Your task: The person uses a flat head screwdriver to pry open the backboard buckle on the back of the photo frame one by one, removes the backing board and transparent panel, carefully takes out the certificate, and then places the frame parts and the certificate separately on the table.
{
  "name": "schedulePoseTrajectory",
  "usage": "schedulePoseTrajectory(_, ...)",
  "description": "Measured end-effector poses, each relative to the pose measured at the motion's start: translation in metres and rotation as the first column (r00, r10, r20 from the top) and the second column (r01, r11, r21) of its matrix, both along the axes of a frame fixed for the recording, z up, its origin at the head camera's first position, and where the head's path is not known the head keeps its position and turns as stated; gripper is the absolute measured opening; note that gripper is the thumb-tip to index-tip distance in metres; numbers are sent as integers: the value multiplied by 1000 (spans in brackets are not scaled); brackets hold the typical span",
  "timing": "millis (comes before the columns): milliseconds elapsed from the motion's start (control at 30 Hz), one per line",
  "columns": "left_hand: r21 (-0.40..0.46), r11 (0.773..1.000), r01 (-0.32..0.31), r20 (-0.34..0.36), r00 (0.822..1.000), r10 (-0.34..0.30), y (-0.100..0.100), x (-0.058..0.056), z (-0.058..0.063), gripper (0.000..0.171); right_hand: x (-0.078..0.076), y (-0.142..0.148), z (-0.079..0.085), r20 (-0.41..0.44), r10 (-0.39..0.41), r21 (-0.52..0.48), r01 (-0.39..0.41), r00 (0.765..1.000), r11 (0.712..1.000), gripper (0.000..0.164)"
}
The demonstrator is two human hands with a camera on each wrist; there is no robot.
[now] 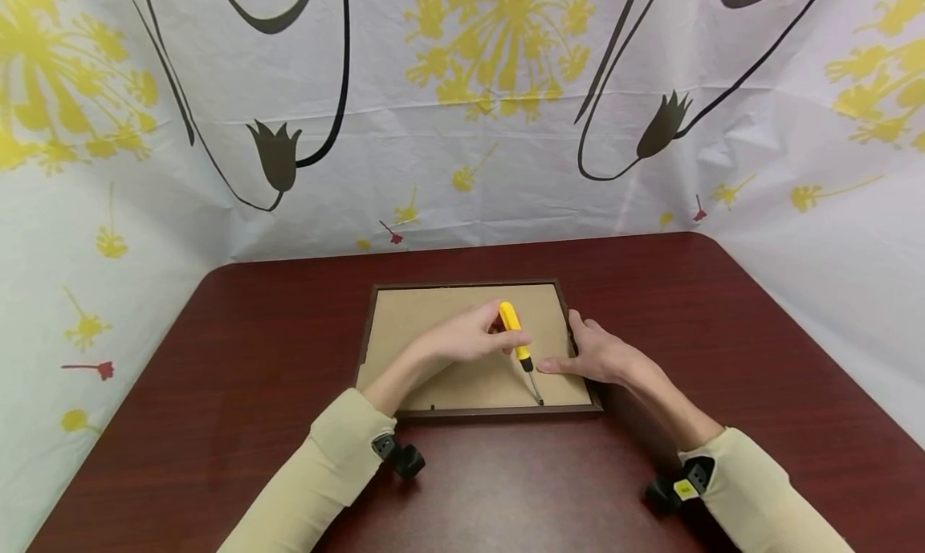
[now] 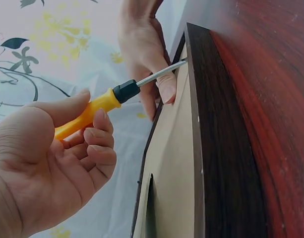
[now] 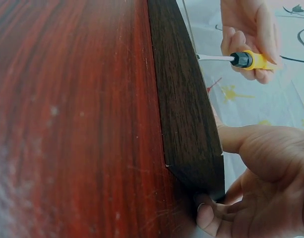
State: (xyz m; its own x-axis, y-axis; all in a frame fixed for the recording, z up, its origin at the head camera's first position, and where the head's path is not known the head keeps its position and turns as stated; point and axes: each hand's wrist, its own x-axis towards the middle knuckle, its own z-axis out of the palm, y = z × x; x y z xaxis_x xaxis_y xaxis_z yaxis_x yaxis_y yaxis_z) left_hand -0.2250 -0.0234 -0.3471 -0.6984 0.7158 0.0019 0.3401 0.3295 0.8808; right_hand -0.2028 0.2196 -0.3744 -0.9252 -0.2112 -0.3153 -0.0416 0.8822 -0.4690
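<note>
A picture frame (image 1: 499,412) lies back up on the table, its tan backing board (image 1: 412,320) showing inside a dark wood-grain rim. My left hand (image 1: 470,334) grips the yellow handle of a flathead screwdriver (image 1: 515,328), which slants down toward me. In the left wrist view the screwdriver's tip (image 2: 183,61) meets the inner edge of the rim on the near side, right of the middle. My right hand (image 1: 596,352) holds the frame's right side, thumb on the board and fingers around the outer edge. In the right wrist view its fingertips (image 3: 205,215) curl at the near corner.
A small dark tab (image 1: 432,407) stands up at the near rim, left of the screwdriver. The reddish-brown table (image 1: 289,320) is glossy, and a white patterned sheet (image 1: 462,176) hangs behind it and at both sides. Each wrist carries a small black camera.
</note>
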Motion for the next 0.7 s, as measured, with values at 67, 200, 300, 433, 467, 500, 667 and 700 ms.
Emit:
schedulePoseTrajectory(67, 2, 1000, 4, -11, 1000, -4, 2, 0, -1, 21, 0, 0, 0, 2, -2, -2, 2, 1000, 1000, 128)
schedulePoseTrajectory(200, 0, 1000, 1, -14, 1000, -1, 5, -1, -2, 20, 0, 0, 0, 4, -3, -12, 3, 1000, 1000, 128)
schedulePoseTrajectory(300, -15, 1000, 3, -11, 1000, -3, 6, -2, -1, 19, 0, 0, 0, 0, -4, -16, 4, 1000, 1000, 128)
schedulePoseTrajectory(433, -40, 999, 35, -1, 999, -35, 8, -2, 3, 22, 0, 1, 0, -3, -6, -14, 6, 1000, 1000, 128)
schedulePoseTrajectory(467, -44, 998, 44, -1, 999, -44, 9, -1, 4, 22, 0, 2, 0, -3, -6, -12, 6, 1000, 1000, 128)
schedulePoseTrajectory(500, -46, 998, 52, -2, 999, -52, 10, -1, 4, 22, 0, 2, 0, -1, -7, -9, 7, 1000, 1000, 128)
schedulePoseTrajectory(667, -51, 996, 77, -68, 994, -81, 12, 7, 8, 20, -1, 1, 0, 0, -5, 2, 5, 1000, 1000, 126)
schedulePoseTrajectory(700, -55, 995, 79, -88, 993, -83, 13, 9, 9, 19, -1, 1, 1, -1, -2, 6, 2, 1000, 1000, 125)
